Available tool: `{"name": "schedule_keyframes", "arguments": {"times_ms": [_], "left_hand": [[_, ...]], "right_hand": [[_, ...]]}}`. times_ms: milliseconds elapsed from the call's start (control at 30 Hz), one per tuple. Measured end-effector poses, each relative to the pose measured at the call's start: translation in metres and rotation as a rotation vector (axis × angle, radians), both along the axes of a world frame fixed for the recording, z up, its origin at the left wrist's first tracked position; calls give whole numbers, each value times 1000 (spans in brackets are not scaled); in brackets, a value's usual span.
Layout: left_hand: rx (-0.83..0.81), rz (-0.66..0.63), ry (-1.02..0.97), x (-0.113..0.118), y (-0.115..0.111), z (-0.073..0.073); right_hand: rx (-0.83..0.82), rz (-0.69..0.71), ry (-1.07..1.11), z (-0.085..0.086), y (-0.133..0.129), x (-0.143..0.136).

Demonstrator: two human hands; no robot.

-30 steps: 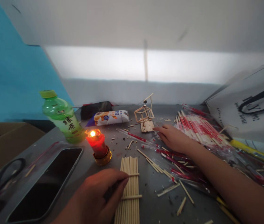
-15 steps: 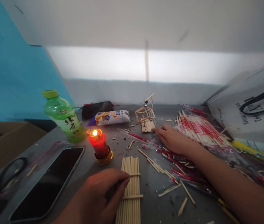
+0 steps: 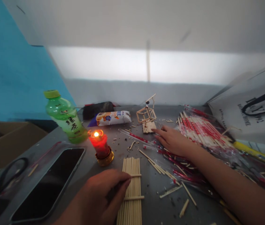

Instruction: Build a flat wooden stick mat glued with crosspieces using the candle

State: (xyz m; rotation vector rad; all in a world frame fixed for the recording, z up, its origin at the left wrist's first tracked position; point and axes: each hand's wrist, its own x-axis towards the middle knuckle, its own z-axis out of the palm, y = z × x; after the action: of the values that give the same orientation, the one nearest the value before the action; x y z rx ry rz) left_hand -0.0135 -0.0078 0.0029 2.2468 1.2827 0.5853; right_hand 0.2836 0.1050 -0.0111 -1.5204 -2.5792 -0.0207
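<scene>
"绿茶" on green bottle point(image 3: 70, 123), "HOME", "Y" and "992" on pale bag point(image 3: 261, 127)

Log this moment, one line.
left hand: pinching crosspiece on stick mat; right hand: fingertips at small stick model; candle: lit; phone: screen dark

The stick panel point(image 3: 132, 187) is showing pale, matt wood, its surface ridged by the round rods. The small stick frame point(image 3: 146, 115) is showing the same bare wood, with darkened spots. The candle point(image 3: 99, 145) is glowing red and looking smooth, above a shiny, gold-coloured base point(image 3: 105, 158). The bottle point(image 3: 64, 117) is showing clear green plastic, glossy along its shoulder. The snack packet point(image 3: 113, 117) is looking smooth and slightly shiny. The phone point(image 3: 49, 184) is presenting a dark, smooth, glassy face. Crinkly clear plastic wrappers point(image 3: 184, 170) are catching light, while the tabletop point(image 3: 153, 206) is looking grey and mostly smooth under rough crumbs.
</scene>
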Motion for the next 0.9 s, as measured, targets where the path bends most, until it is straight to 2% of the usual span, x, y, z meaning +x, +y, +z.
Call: {"name": "schedule_keyframes", "arguments": {"times_ms": [900], "left_hand": [[18, 6, -32, 1, -3, 1]], "right_hand": [[23, 7, -64, 2, 0, -8]]}}
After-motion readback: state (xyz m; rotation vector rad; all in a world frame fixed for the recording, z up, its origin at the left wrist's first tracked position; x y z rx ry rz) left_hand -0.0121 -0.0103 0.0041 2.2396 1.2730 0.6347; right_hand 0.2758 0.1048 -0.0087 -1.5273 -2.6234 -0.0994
